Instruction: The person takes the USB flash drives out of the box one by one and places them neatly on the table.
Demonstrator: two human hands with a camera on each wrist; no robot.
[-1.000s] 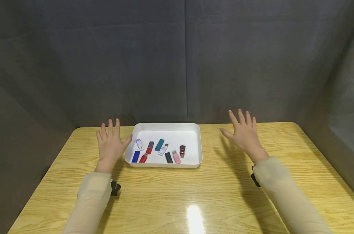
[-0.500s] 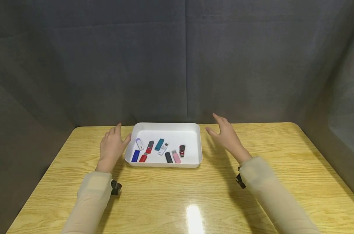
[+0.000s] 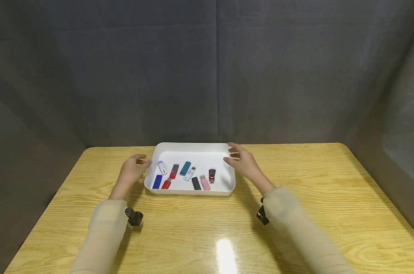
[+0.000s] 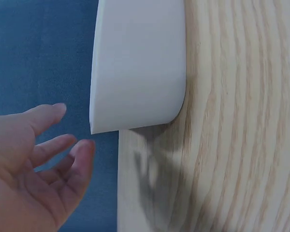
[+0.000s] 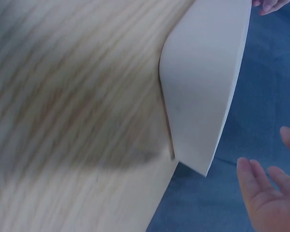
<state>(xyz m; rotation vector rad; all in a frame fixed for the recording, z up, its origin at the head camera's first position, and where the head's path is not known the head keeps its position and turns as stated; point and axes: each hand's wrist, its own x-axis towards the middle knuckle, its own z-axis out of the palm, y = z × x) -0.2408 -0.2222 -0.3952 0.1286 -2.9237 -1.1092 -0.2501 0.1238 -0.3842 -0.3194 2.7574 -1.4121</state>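
A person's left hand [image 3: 131, 172] and right hand [image 3: 244, 161] close in on the two short ends of a white tray [image 3: 193, 146], fingers loosely spread and gripping nothing. The left fingertips sit just beside the tray's left rim; the wrist view shows a gap between fingers [image 4: 63, 145] and the tray's wall [image 4: 137, 67]. The right hand's thumb and fingers reach over the right rim, and contact there cannot be confirmed. Between the hands, inside the tray, loose USB sticks lie scattered: a blue one [image 3: 157, 181] and a red one [image 3: 166, 184] nearest the left hand, a teal one [image 3: 185, 168] in the middle, black [image 3: 196, 183] and pink [image 3: 205, 182] sticks toward the front wall, and a dark red one [image 3: 212, 175] nearest the right hand. The tray rests on a glossy wooden table [image 3: 296, 228] before grey cloth walls [image 3: 124, 76]. An uneven lift by either hand would likely tilt the shallow tray and send the sticks sliding to one end or over the rim; a one-sided push could skid it across the slick tabletop.
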